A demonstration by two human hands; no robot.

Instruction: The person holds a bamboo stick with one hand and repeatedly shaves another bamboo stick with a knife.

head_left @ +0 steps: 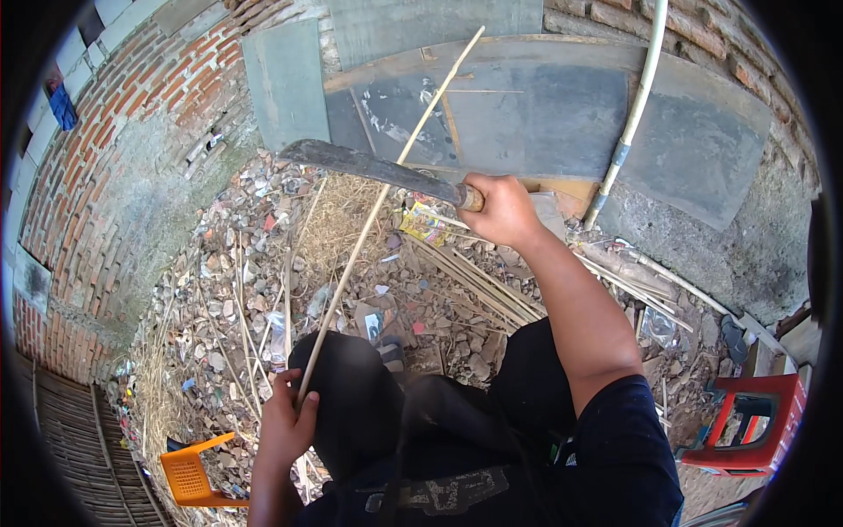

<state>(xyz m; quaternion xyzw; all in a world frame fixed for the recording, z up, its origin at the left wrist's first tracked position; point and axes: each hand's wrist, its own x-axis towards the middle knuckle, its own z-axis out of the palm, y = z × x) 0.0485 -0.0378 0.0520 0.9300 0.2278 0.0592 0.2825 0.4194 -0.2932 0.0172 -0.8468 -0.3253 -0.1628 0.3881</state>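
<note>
My left hand (288, 413) is closed around the lower part of a long, thin bamboo strip (360, 241), which slants up and away to the right. In my right hand (502, 209) is the wooden handle of a machete (378, 167). Its dark, broad blade points left and crosses the strip about midway up; whether the edge touches the strip I cannot tell. The strip's lower end passes below my left hand, beside my dark-clothed knee.
Split bamboo strips (481, 285) lie on rubble ahead, beside dry shavings (338, 224). A pale pole (625, 132) leans against grey panels (562, 114). A red plastic stool (746, 426) stands at right, an orange plastic chair (189, 474) at lower left. A brick wall (114, 176) rises left.
</note>
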